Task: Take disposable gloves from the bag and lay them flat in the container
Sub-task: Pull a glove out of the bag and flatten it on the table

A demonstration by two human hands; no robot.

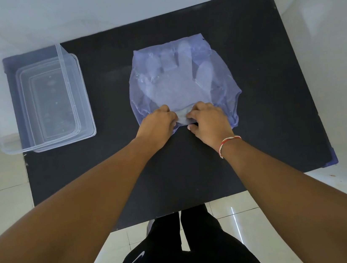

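Head view: both hands [158, 122] [207, 119] pinch the bag's [180, 75] near edge.

Black rectangular surface [246, 55], blue corner trim. Glossy white floor tiles [245, 214] with light reflections; pale wall [107, 3] behind.

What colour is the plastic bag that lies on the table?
The bag is a translucent pale blue-violet; the head view shows it clearly against the black table.
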